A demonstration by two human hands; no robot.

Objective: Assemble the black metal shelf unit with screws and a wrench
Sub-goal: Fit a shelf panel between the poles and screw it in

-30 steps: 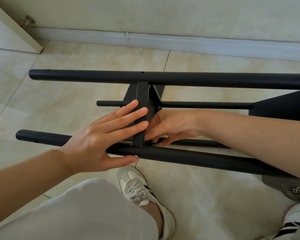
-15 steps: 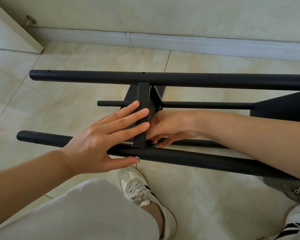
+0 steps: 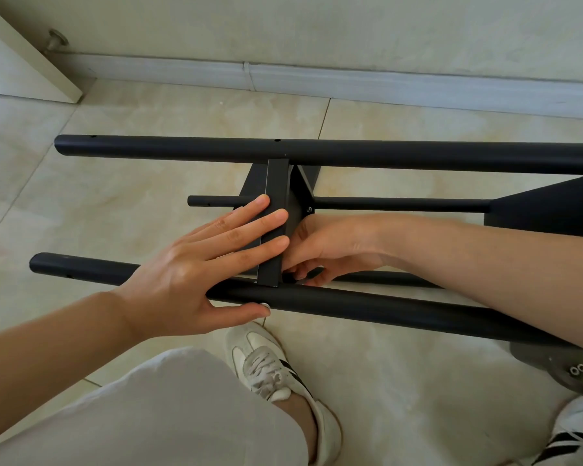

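The black metal shelf unit (image 3: 350, 156) lies on its side across the tiled floor (image 3: 148, 203), long tubes running left to right. The left hand (image 3: 196, 274) lies flat, fingers straight and close together, pressing on the upright shelf panel (image 3: 275, 223), thumb along the near tube (image 3: 367, 306). The right hand (image 3: 330, 247) reaches in behind that panel, fingers curled down by the joint; what they pinch, I cannot tell. A screw head (image 3: 308, 209) shows just above it. A white sneaker (image 3: 276, 375) stands below the near tube.
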